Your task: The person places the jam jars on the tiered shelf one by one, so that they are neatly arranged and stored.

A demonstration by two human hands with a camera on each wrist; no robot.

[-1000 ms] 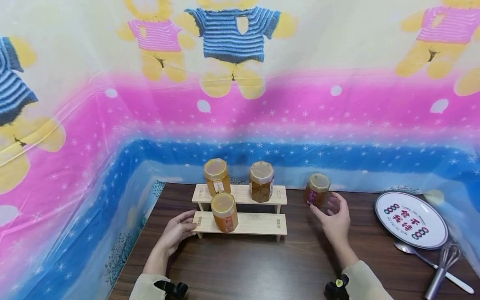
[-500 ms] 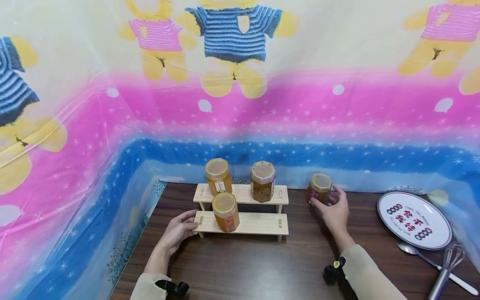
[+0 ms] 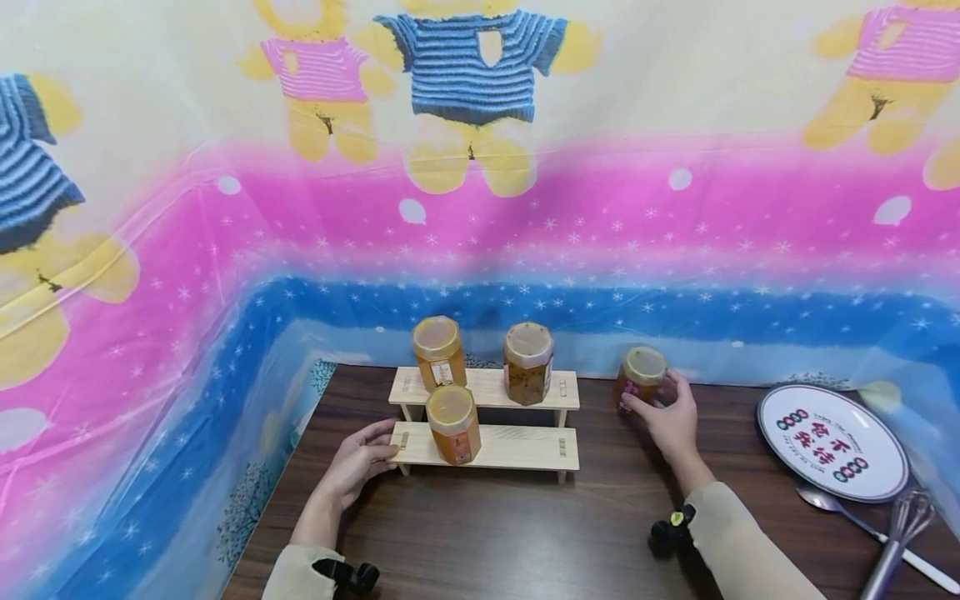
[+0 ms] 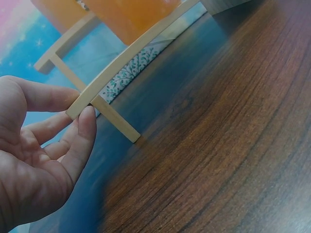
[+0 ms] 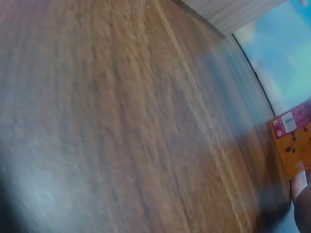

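My left hand [image 3: 354, 462] pinches the left end of the lower step of a two-tier wooden rack [image 3: 517, 446]; the left wrist view shows thumb and fingers on both faces of that board. An amber honey jar [image 3: 454, 437] stands on this lower step. Two more jars stand on the upper step, an amber one [image 3: 441, 367] at left and a darker speckled one [image 3: 527, 375] at right. Right of the rack, my right hand [image 3: 672, 419] grips a honey jar with a purple label [image 3: 636, 387]. That jar's orange side [image 5: 295, 145] shows at the right wrist view's edge.
A white plate [image 3: 832, 442] with red writing lies at the right of the dark wood table [image 3: 517, 533]. Beside it are a spoon [image 3: 821, 498] and a whisk [image 3: 896, 542]. A printed cloth [image 3: 600, 225] hangs behind the table and along its left side.
My right hand has closed in on the purple-labelled jar and now grips it. The left hand stays on the rack's end. The view has shifted slightly.
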